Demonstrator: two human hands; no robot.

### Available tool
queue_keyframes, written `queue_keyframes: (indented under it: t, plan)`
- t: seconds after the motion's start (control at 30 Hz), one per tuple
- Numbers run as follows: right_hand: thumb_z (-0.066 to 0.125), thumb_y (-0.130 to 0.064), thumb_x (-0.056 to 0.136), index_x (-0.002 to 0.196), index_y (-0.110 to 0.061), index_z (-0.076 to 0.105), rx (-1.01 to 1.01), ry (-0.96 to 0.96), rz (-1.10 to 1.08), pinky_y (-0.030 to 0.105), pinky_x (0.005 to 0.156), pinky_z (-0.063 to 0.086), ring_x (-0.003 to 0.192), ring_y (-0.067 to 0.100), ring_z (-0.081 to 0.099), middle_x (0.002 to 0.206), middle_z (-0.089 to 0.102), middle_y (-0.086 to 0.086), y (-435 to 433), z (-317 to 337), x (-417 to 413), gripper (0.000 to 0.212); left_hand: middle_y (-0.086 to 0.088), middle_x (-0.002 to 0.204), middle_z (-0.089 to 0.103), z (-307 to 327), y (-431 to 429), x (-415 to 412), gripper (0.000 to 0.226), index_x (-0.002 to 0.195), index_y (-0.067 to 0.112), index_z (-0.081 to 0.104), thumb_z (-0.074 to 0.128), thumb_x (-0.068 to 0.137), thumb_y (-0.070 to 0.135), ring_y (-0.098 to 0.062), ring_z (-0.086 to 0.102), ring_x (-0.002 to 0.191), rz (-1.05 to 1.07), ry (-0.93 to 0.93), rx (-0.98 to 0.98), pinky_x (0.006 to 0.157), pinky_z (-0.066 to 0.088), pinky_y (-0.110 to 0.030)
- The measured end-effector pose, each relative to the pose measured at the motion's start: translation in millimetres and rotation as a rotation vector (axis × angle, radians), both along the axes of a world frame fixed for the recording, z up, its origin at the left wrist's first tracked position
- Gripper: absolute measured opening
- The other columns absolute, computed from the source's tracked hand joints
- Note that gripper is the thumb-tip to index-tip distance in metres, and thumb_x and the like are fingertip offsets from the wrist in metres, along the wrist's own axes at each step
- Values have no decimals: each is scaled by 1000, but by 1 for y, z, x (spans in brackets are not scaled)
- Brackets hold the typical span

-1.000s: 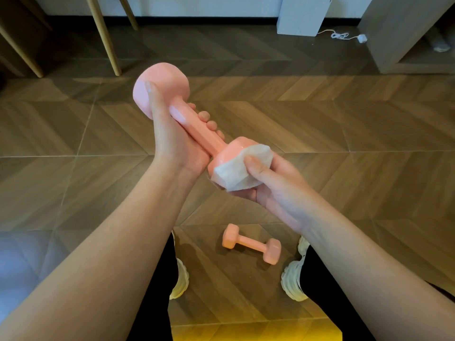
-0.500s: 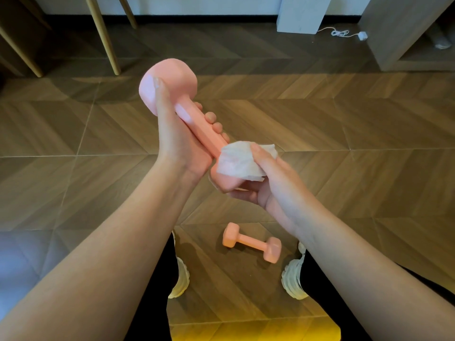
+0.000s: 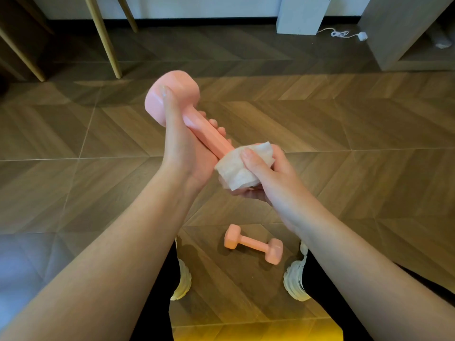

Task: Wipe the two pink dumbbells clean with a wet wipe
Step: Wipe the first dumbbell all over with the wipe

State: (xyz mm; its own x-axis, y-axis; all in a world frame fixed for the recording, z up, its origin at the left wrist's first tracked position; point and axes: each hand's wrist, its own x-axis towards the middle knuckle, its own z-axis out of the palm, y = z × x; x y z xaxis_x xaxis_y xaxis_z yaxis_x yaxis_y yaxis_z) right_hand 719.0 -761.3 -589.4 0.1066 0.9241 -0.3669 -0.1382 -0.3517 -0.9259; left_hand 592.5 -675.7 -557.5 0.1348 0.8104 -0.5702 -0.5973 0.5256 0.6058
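My left hand [image 3: 183, 148] grips the handle of a pink dumbbell [image 3: 181, 103] held up in front of me, its far head pointing away and up. My right hand [image 3: 264, 174] holds a white wet wipe [image 3: 235, 169] wrapped round the dumbbell's near head, thumb pressed on top; that head is almost fully hidden by the wipe. A second pink dumbbell [image 3: 253, 243] lies on the wooden floor between my feet.
My white shoes [image 3: 294, 279] stand on the herringbone floor [image 3: 344, 134] either side of the lying dumbbell. Wooden furniture legs [image 3: 104, 38] rise at the back left. A white box [image 3: 302, 14], a cable with plug [image 3: 344, 34] and a grey cabinet [image 3: 398, 28] stand at the back right.
The wipe has slid round the near head from its end face to cover the whole head. My left hand has turned the dumbbell slightly rightward.
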Motion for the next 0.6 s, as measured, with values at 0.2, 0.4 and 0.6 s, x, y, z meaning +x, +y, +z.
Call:
queue_keyframes:
  t: [0.2, 0.4, 0.6]
  plan:
    - [78, -40, 74, 137, -34, 44, 14, 10, 171, 33, 89, 58, 115, 8, 62, 128, 59, -8, 1, 2, 9, 72, -3, 69, 47, 4, 6, -8, 67, 87, 12, 48, 38, 87, 78, -19, 48, 59, 32, -33, 60, 66, 46, -32]
    - [78, -46, 77, 118, -32, 52, 67, -88, 33, 25, 71, 58, 93, 5, 70, 112, 64, -5, 1, 5, -3, 49, -2, 70, 49, 3, 3, -6, 68, 97, 12, 47, 42, 85, 80, -20, 48, 61, -11, -31, 38, 67, 46, -33]
    - [63, -36, 87, 140, -17, 49, -37, 293, 83, 36, 83, 59, 108, 18, 67, 131, 64, 9, 3, 10, 13, 59, -3, 69, 47, 4, 7, -9, 68, 85, 12, 49, 38, 86, 79, -19, 47, 61, 56, -102, 56, 69, 43, -34]
